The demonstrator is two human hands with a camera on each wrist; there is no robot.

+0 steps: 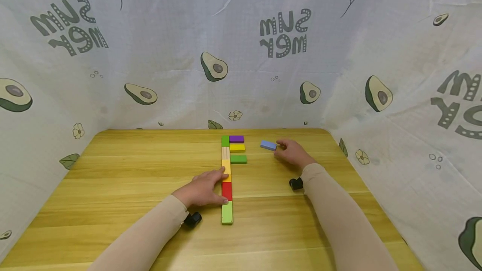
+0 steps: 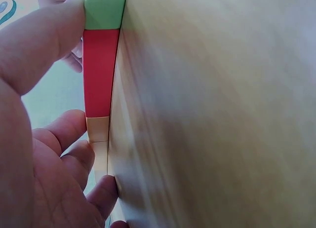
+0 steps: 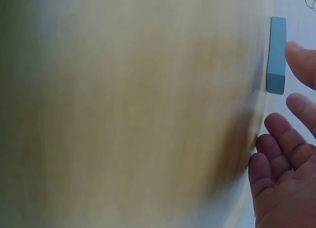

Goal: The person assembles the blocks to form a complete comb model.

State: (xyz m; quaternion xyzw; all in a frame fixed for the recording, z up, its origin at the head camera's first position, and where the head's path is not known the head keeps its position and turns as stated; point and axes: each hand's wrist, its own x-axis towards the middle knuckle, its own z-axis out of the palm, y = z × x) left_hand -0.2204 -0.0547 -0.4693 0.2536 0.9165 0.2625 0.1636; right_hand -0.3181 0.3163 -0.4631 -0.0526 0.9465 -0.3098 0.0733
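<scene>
A straight line of coloured blocks runs toward me down the table: green point(image 1: 225, 141), beige, yellow-orange, red point(image 1: 227, 191) and light green point(image 1: 227, 213). My left hand point(image 1: 203, 188) rests against its left side, thumb by the joint of red and light green, fingertips farther up on the orange part. Purple point(image 1: 236, 139), yellow point(image 1: 237, 148) and green point(image 1: 239, 159) blocks stick out rightward from the line's far half. A lone blue block point(image 1: 268, 145) lies slightly angled to their right. Beside its right end is my right hand point(image 1: 293, 152), fingers loosely bent and apart, with nothing gripped.
The wooden table point(image 1: 132, 170) ends at a white cloth point(image 1: 173, 66) printed with avocados, which hangs behind it and along both sides. A small black camera sits at each wrist, under the sleeves.
</scene>
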